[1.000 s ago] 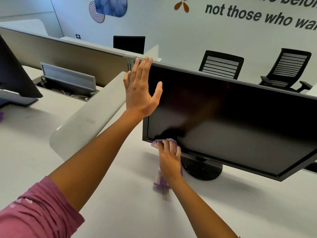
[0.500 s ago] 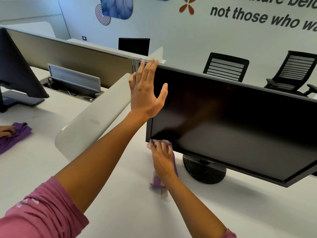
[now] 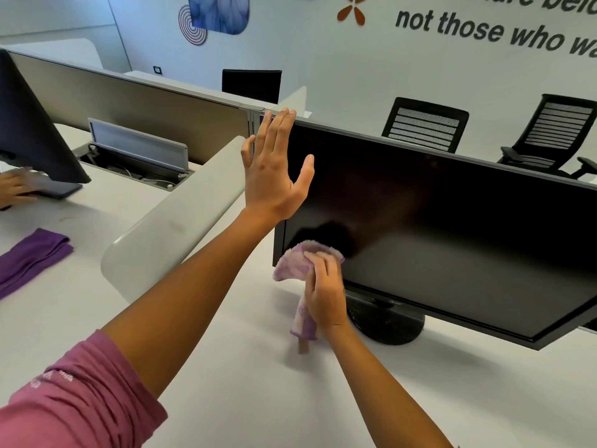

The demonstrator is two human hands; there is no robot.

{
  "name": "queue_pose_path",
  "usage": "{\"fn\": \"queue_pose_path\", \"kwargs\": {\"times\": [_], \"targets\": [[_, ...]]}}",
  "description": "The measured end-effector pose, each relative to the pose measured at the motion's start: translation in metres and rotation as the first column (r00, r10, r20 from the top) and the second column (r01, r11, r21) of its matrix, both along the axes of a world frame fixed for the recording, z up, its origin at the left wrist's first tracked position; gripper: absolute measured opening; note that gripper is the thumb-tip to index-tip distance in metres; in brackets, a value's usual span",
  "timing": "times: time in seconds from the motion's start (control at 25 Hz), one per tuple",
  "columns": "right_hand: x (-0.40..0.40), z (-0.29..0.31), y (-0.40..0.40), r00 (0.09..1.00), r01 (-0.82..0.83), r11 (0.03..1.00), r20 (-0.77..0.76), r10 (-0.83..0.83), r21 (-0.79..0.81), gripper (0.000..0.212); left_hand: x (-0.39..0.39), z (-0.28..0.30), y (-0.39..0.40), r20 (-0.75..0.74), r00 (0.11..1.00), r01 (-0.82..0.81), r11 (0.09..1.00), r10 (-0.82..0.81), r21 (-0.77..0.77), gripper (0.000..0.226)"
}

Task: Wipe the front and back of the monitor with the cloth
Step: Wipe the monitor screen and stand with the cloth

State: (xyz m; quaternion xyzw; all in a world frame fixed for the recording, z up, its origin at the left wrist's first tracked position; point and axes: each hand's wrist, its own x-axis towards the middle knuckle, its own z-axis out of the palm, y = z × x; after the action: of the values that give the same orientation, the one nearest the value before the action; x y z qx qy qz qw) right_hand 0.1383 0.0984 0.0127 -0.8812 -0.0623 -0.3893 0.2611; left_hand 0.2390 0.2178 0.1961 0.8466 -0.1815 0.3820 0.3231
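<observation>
Monitor (image 3: pixel 452 227) sitting on its round stand (image 3: pixel 386 321) on white worktop (image 3: pixel 245 383), dark screen tilting toward viewer. Left hand (image 3: pixel 274 176) lying flat, fingers straight, against upper left corner of the monitor, thumb spreading across the screen. Right hand (image 3: pixel 324 291) gripping pale purple cloth (image 3: pixel 295 265), pressing it at lower left corner of the screen; cloth's tail is hanging below the wrist. Folded dark purple cloth (image 3: pixel 30 258) lying on neighbouring worktop, far left.

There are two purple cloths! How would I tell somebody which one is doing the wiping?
Find the big black monitor on the white desk. At its lower left corner, the right hand holds a fluffy pale purple cloth against the screen. The other, the dark purple cloth, lies flat and folded far left with no hand on it.
</observation>
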Motion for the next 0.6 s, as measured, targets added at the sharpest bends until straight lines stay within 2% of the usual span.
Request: {"fn": "queue_pose_path", "kwargs": {"times": [0.04, 0.12, 0.2, 0.28, 0.4, 0.6], "targets": [[0.007, 0.003, 0.001, 0.998, 0.036, 0.999, 0.042, -0.035, -0.013, 0.037, 0.0, 0.0, 0.001, 0.006, 1.0, 0.0, 1.0, 0.0, 0.007, 0.068], [0.021, 0.005, 0.003, 0.995, 0.093, 0.981, 0.048, -0.086, -0.17, 0.032, 0.0, 0.0, 0.002, 0.015, 1.0, 0.0, 1.0, -0.001, 0.01, 0.068], [0.029, -0.004, 0.007, 0.993, 0.107, 0.913, -0.006, -0.12, -0.394, 0.046, 0.0, 0.0, 0.001, 0.015, 1.0, 0.0, 1.0, 0.0, 0.0, 0.068], [0.027, -0.012, 0.01, 0.989, 0.088, 0.828, -0.051, -0.139, -0.554, 0.059, 0.0, 0.0, 0.0, 0.013, 1.0, 0.0, 1.0, 0.0, -0.01, 0.068], [0.023, -0.018, 0.008, 0.981, 0.083, 0.759, -0.081, -0.177, -0.646, 0.063, 0.002, -0.001, 0.001, 0.018, 1.0, -0.001, 1.0, 0.001, -0.013, 0.067], [0.014, -0.023, -0.001, 0.961, -0.071, 0.641, -0.224, -0.161, -0.764, 0.074, 0.003, -0.001, -0.002, 0.021, 1.0, 0.0, 1.0, 0.001, -0.022, 0.067]]}}
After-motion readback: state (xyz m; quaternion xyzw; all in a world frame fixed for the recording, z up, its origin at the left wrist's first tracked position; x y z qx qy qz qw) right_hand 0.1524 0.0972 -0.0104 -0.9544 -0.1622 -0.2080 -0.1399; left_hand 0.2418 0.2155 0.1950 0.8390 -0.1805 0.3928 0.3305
